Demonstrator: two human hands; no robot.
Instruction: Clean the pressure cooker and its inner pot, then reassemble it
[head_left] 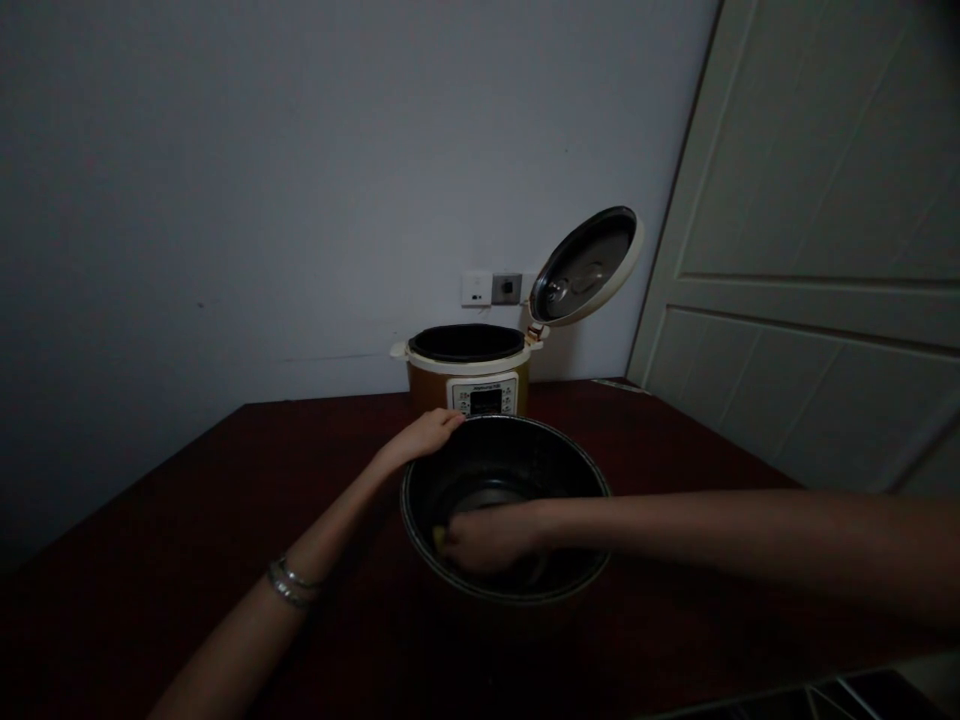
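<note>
A dark round inner pot of a cooker stands on the table in front of me. My left hand grips its far left rim, fingers over the edge. Inside the pot, my right hand is closed, reaching in from the right and held low against the left wall. A bit of a yellow sponge shows past its fingers; most of it is hidden and slightly blurred. Behind the pot is the electric cooker, with a control panel on its front. Its lid is raised to the right.
The dark red table reaches back to a pale wall. Wall sockets sit behind the cooker. A white panelled door stands at the right. Something dark with light lines lies at the lower right edge.
</note>
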